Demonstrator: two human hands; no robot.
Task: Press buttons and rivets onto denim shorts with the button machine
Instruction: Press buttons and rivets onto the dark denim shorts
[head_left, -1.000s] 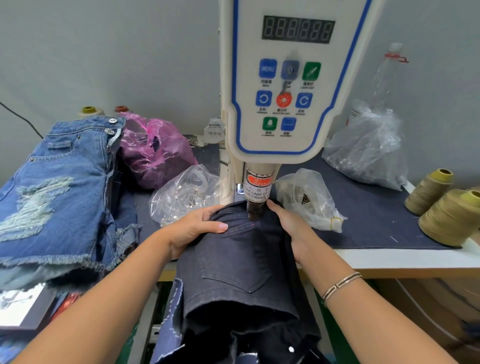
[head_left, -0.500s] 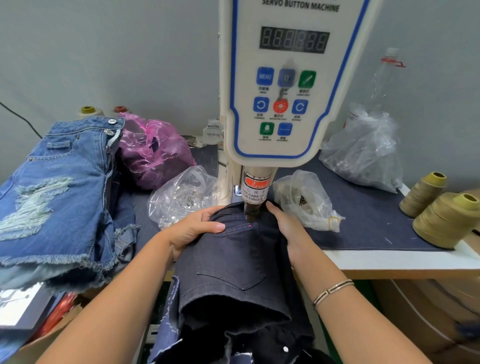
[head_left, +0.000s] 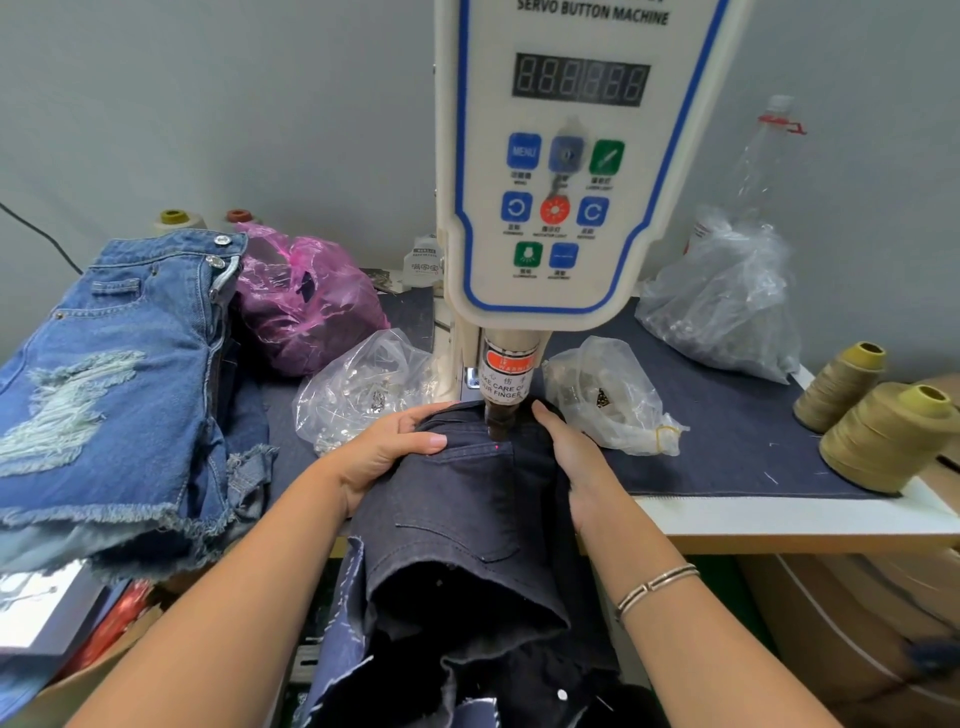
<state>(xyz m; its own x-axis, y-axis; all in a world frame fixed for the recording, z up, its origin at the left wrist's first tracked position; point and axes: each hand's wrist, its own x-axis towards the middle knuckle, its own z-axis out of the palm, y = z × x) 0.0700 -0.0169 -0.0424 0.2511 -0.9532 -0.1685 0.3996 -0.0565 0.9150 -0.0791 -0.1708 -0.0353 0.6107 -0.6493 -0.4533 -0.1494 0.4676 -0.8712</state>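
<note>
While the button machine (head_left: 561, 171) rises at the middle of the head view, its punch head (head_left: 500, 418) stands over the dark denim shorts (head_left: 467, 525), which hang over the front edge of the worktop (head_left: 779, 525) under the press. A red light dot (head_left: 497, 448) shows on the cloth just below the punch, at the upper corner of a back pocket. The left hand (head_left: 387, 449) rests flat on the shorts left of the punch, its fingers (head_left: 423, 444) straight and relaxed, pressing the cloth down. The right hand (head_left: 576, 457) lies along the right side of the shorts, fingers straight and pressing as well, with a bracelet (head_left: 655, 587) on its wrist. A stack of blue denim shorts (head_left: 114, 384) lies at the left, with a pink bag (head_left: 306, 301) beside it. Two clear bags (head_left: 363, 387) (head_left: 608, 400) flank the punch, touching neither hand. Thread cones (head_left: 883, 436) stand at the right.
</note>
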